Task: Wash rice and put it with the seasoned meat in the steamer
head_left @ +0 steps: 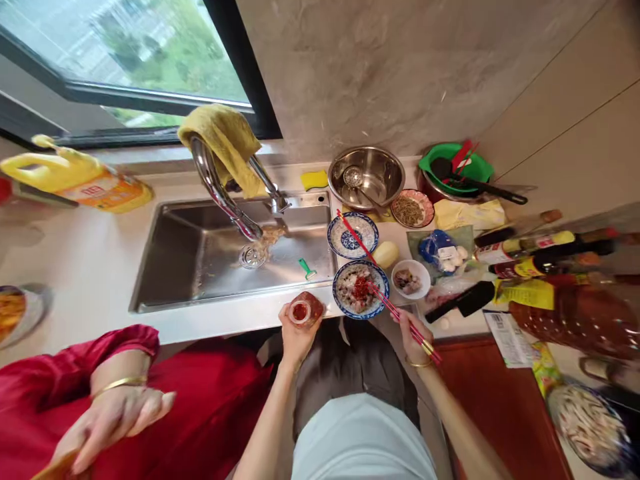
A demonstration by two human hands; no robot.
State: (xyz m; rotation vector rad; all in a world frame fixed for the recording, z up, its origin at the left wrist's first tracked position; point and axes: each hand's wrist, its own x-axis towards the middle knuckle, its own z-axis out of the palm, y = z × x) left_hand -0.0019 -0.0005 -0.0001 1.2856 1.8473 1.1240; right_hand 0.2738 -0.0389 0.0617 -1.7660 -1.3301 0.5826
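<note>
My left hand (296, 339) is wrapped round an open jar of red chili sauce (311, 309), held at the counter's front edge. In my right hand (416, 337) is a pair of pink chopsticks (395, 309), whose tips reach into a blue-and-white bowl (338, 301). That bowl holds pale minced food with a heap of red chili (363, 288) on top. Behind it sits a patterned blue-and-white plate (342, 228), with red chopsticks (356, 236) lying across it. A peeled pale vegetable (387, 255) and a small white bowl of chopped food (412, 280) stand beside the bowl.
A steel sink (175, 267) with a green peeler (307, 268) lies left. Another person in red stands there, one hand (120, 413) low. Behind are a steel basin (390, 175) and green basin (430, 160). Bottles (535, 267) and a black-handled cleaver (475, 300) crowd the right.
</note>
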